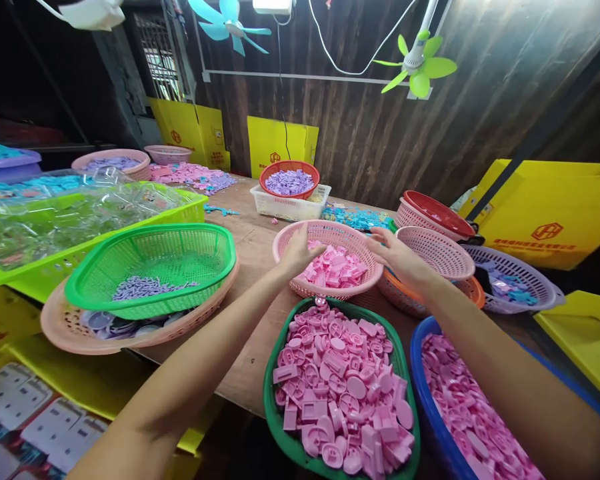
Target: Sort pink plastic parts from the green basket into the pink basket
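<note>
Both my arms reach forward to a round pink basket (285, 243) holding a small heap of pink plastic pieces (336, 267). My left hand (299, 252) rests on its left rim, fingers curled over the edge. My right hand (399, 257) lies at its right rim with the fingers stretched toward the basket. Whether either hand holds a piece is hidden. In front of the pink basket a green basket (270, 387) is heaped with pink pieces, and a blue basket (420, 340) beside it is full of the same.
A green basket (150, 267) with purple pieces sits nested in a peach one at left, next to a lime tray of clear bags (70, 223). Stacked pink, orange and red baskets (437, 247) stand at right. A red basket (289, 180) of purple pieces sits on a white crate. Yellow boxes (545, 213) surround the table.
</note>
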Tool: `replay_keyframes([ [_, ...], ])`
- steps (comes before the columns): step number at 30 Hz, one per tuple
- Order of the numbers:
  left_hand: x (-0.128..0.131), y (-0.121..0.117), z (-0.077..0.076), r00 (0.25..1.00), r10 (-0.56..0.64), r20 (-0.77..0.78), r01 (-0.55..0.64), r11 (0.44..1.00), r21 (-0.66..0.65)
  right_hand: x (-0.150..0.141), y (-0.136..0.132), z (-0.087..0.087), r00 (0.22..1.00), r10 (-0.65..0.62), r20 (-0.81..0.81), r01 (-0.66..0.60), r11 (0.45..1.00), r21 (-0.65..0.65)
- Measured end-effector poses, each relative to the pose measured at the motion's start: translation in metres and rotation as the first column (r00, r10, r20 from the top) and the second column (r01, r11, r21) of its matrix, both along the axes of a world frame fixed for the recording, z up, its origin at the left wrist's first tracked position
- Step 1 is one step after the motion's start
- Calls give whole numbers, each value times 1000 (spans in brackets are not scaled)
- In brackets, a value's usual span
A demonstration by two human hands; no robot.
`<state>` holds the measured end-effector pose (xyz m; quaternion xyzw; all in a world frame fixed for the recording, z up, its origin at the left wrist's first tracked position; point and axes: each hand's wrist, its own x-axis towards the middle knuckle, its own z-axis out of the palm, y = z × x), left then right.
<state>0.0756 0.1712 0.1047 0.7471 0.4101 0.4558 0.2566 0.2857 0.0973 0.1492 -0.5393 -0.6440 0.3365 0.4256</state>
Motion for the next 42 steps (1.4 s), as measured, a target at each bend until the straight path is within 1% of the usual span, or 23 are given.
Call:
replay_keyframes([
  [1, -6, -5, -2, 999, 20, -43, -17, 998, 61, 2, -6, 1, 996, 45, 73, -45, 999, -3],
  [2, -12, -15, -5, 996, -9, -88, 17, 996, 89, 4, -16, -2, 979, 109, 171, -107, 994, -21],
  [3, -17, -29, -9, 986, -81, -143, 94, 992, 82, 8, -29, -8, 936, 196, 292, -185, 981, -62],
  [4, -22, -46, -14, 968, -154, -199, 169, 984, 60, 11, -43, -16, 866, 292, 406, -255, 956, -144],
  [5, -26, -63, -19, 929, -246, -275, 265, 964, 32, 15, -58, -26, 791, 350, 501, -281, 937, -209],
  [7, -28, -96, -27, 810, -422, -406, 450, 893, -31, 23, -85, -48, 612, 423, 668, -289, 906, -309],
  [10, -22, -126, -40, 657, -518, -548, 596, 802, -43, 27, -114, -78, 399, 417, 817, -225, 908, -354],
  [12, -13, -132, -50, 584, -506, -635, 635, 772, -31, 24, -123, -93, 325, 357, 876, -179, 932, -314],
  [14, -5, -132, -58, 550, -468, -691, 626, 779, -29, 19, -126, -104, 300, 302, 905, -148, 952, -268],
  [17, -2, -128, -65, 575, -463, -675, 580, 812, -64, 15, -124, -111, 324, 291, 900, -149, 955, -255],
  [20, -7, -126, -62, 715, -493, -495, 489, 859, -149, 20, -119, -107, 387, 325, 863, -173, 945, -278],
  [21, -10, -125, -60, 772, -499, -392, 457, 866, -202, 22, -117, -105, 414, 336, 846, -180, 941, -286],
  [22, -12, -125, -59, 820, -509, -262, 443, 854, -274, 24, -115, -102, 444, 345, 827, -186, 938, -291],
  [23, -14, -125, -57, 849, -517, -104, 453, 816, -359, 26, -112, -99, 475, 351, 807, -190, 936, -295],
  [24, -16, -124, -56, 856, -513, 73, 488, 750, -447, 27, -110, -97, 507, 355, 786, -194, 935, -297],
  [26, -17, -124, -56, 808, -430, 402, 589, 569, -574, 29, -103, -92, 571, 355, 740, -197, 935, -296],
  [28, -17, -123, -58, 747, -314, 586, 664, 410, -626, 29, -97, -89, 622, 356, 697, -204, 934, -295],
  [30, -16, -123, -60, 717, -245, 653, 695, 328, -640, 28, -91, -87, 693, 364, 622, -213, 928, -306],
  [32, -15, -124, -61, 712, -215, 669, 700, 302, -647, 28, -86, -86, 814, 364, 452, -225, 916, -332],
  [34, -14, -125, -60, 724, -193, 663, 686, 304, -661, 28, -83, -87, 922, 315, 225, -225, 909, -350],
  [36, -12, -126, -59, 732, -174, 659, 676, 306, -670, 27, -82, -87, 970, 239, 52, -205, 910, -359],
  [39, -8, -128, -59, 704, -141, 696, 701, 295, -650, 26, -82, -89, 967, 162, -197, -231, 884, -406],
  [42, -4, -132, -61, 670, -145, 728, 738, 236, -633, 23, -84, -95, 874, 75, -480, -325, 826, -461],
])
